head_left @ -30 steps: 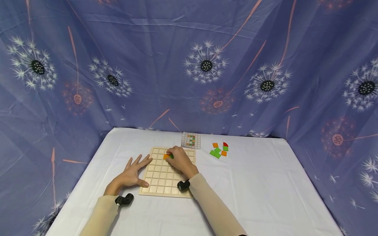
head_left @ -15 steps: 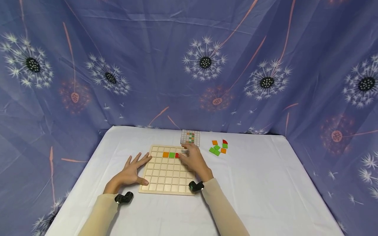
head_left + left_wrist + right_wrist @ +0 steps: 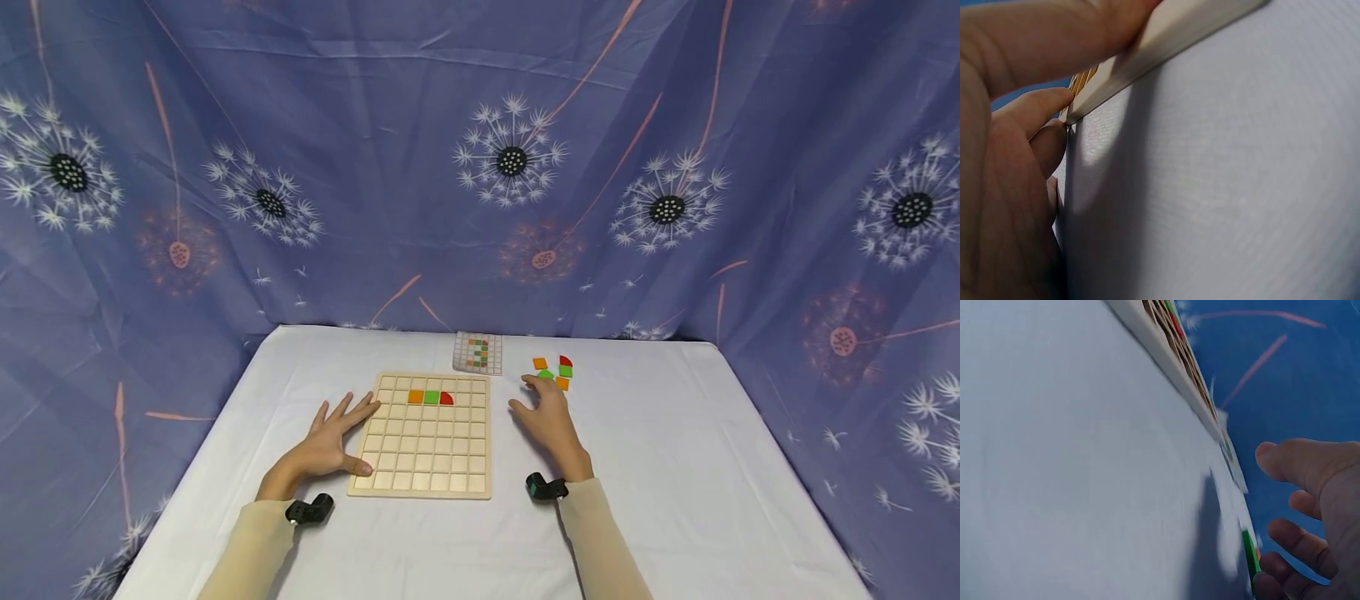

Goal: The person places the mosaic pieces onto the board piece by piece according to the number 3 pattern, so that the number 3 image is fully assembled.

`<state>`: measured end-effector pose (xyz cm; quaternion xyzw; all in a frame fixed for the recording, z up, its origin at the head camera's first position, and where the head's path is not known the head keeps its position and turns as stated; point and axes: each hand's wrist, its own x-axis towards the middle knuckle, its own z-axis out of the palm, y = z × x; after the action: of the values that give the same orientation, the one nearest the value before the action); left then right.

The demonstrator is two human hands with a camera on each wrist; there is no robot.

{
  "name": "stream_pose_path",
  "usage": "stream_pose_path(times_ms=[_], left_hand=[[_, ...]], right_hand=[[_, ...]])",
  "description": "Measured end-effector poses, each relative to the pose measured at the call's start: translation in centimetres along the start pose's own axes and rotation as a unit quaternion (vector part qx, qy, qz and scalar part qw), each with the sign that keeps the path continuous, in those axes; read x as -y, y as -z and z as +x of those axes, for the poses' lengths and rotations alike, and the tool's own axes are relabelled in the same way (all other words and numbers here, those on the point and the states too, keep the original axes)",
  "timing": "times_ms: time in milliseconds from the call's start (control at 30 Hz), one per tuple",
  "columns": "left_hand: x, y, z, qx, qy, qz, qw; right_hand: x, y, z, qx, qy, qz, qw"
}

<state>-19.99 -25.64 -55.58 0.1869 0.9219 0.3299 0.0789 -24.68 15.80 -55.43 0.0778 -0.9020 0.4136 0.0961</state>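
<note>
A pale wooden grid board [image 3: 427, 450] lies on the white-covered table. In one of its upper rows sit an orange square tile [image 3: 416, 397], a green square tile [image 3: 431, 397] and a red quarter-circle tile [image 3: 446, 399], side by side. My left hand [image 3: 326, 446] rests at the board's left edge with fingers spread; in the left wrist view the thumb [image 3: 1066, 44] lies against the rim. To the right of the board, my right hand [image 3: 551, 417] hovers with fingers apart, holding nothing. Its fingers are beside the loose tiles and partly cover the green ones [image 3: 546, 375].
Behind the board lies a small pattern card [image 3: 460, 352] printed with a coloured grid. The loose group also has an orange tile [image 3: 540, 364], a red quarter-circle [image 3: 566, 361], a green tile [image 3: 566, 372] and another orange tile [image 3: 562, 384]. A patterned blue curtain [image 3: 375, 208] hangs behind the table.
My right hand has let go of the red quarter-circle in the board and moved right to the loose tiles. The left hand stays at the board's edge.
</note>
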Motion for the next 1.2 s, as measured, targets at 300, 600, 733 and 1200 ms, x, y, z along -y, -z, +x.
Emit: stream_pose_path(times_ms=[300,600,733,1200], left_hand=[[-0.1,0.1,-0.3,0.001,0.005,-0.005,1.0000],[-0.2,0.1,-0.4,-0.002,0.000,-0.007,1.0000],[-0.3,0.1,-0.4,-0.001,-0.003,-0.006,1.0000],[-0.2,0.0,-0.3,-0.005,-0.002,-0.002,1.0000]], right_hand=[[-2.3,1.5,-0.2,-0.024,-0.021,-0.016,0.999],[-2.7,2.1,0.0,-0.024,-0.040,-0.011,0.999],[-2.9,2.2,0.2,-0.019,-0.049,-0.017,0.998],[-3.4,2.2,0.4,-0.005,-0.034,-0.033,0.999]])
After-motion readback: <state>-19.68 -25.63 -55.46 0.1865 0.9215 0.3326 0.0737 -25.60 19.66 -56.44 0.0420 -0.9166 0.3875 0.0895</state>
